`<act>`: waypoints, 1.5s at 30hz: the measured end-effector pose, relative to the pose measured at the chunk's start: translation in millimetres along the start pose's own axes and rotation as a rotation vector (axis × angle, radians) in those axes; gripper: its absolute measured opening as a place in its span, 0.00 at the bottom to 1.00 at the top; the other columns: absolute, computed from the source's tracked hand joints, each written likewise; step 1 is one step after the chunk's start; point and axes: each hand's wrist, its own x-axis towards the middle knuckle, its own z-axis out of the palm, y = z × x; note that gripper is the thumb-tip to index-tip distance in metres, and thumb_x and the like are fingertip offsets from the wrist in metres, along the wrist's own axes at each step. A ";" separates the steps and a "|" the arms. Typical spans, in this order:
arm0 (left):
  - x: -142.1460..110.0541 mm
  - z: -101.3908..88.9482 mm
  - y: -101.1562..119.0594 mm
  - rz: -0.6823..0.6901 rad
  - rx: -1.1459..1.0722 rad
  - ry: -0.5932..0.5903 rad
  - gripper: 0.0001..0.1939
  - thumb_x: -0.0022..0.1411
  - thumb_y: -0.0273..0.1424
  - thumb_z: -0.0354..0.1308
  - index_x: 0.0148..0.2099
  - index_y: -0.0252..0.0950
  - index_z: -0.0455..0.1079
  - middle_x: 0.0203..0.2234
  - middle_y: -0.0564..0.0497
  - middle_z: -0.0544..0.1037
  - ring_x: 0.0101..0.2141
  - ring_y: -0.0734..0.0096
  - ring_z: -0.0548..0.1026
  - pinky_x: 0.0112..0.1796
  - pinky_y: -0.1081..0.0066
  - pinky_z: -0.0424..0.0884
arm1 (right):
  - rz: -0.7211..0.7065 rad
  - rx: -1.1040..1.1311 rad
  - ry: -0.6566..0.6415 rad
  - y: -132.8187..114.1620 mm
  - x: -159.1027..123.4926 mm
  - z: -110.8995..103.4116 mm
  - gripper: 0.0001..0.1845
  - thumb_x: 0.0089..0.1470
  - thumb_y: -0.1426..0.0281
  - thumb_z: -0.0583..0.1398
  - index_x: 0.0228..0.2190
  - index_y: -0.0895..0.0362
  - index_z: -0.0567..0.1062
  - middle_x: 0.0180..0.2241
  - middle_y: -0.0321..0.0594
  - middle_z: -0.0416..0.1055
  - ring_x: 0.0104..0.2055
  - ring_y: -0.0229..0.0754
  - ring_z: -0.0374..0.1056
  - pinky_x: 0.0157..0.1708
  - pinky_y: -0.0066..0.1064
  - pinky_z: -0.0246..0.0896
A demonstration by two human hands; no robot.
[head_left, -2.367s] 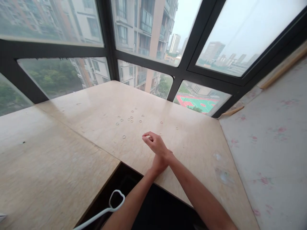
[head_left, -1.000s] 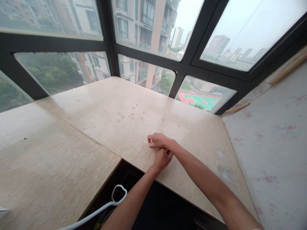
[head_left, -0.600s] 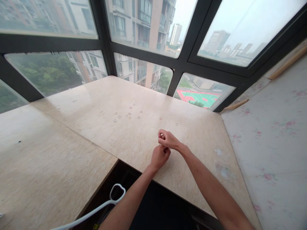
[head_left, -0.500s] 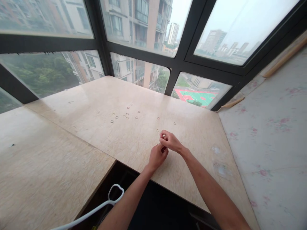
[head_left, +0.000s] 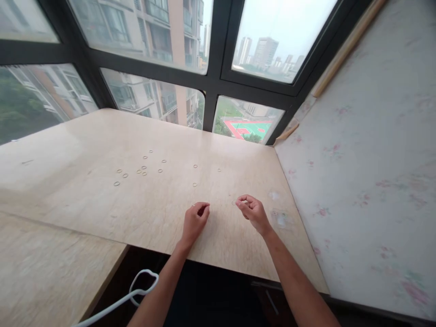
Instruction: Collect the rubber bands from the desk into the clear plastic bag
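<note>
My right hand (head_left: 255,212) is pinched on a thin ring (head_left: 234,202) that looks like a small rubber band; it sticks out left of the fingertips, just over the tabletop. My left hand (head_left: 195,221) rests near the table's front edge, thumb and index tips together. Whatever it may hold is hidden. A small pale band shows on one of its fingers. Ahead of my left hand lies a single ring (head_left: 195,185), with another ring (head_left: 195,166) behind it and one more ring (head_left: 219,170) to the right. Several similar rings (head_left: 143,167) lie scattered farther left.
The pale marbled tabletop (head_left: 85,200) runs back to dark-framed windows (head_left: 210,109). Clear plastic pieces (head_left: 282,219) lie at the right beside the flowered wall (head_left: 340,181). A white looped cable (head_left: 112,311) hangs over the dark gap at front left.
My hands have come apart: the right has moved right with a thin ring in its fingertips, leaving the left behind. The view has swung right, so the scattered rings appear farther left.
</note>
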 end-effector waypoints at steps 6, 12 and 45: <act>1.1 -2.0 1.6 -0.036 0.002 -0.013 0.10 0.58 0.35 0.54 0.36 0.36 0.74 0.32 0.48 0.79 0.31 0.67 0.77 0.35 0.68 0.73 | 0.034 -0.079 0.338 19.5 -37.1 -52.4 0.19 0.48 0.53 0.62 0.28 0.58 0.70 0.14 0.23 0.47 0.16 0.28 0.40 0.15 0.23 0.32; 1.6 -3.8 5.6 -0.071 0.017 -0.035 0.12 0.58 0.37 0.55 0.37 0.36 0.74 0.32 0.48 0.80 0.32 0.66 0.77 0.36 0.68 0.74 | -0.005 -0.265 0.711 20.4 -63.2 -104.5 0.21 0.48 0.52 0.61 0.31 0.59 0.72 0.15 0.28 0.56 0.17 0.31 0.46 0.16 0.24 0.39; 6.8 -12.2 1.0 -0.164 -0.120 -0.104 0.11 0.57 0.36 0.55 0.37 0.35 0.73 0.26 0.50 0.78 0.25 0.71 0.76 0.26 0.72 0.73 | -0.061 -0.614 0.443 68.4 -98.4 -81.5 0.23 0.54 0.54 0.55 0.36 0.57 0.79 0.38 0.46 0.78 0.40 0.50 0.74 0.38 0.34 0.70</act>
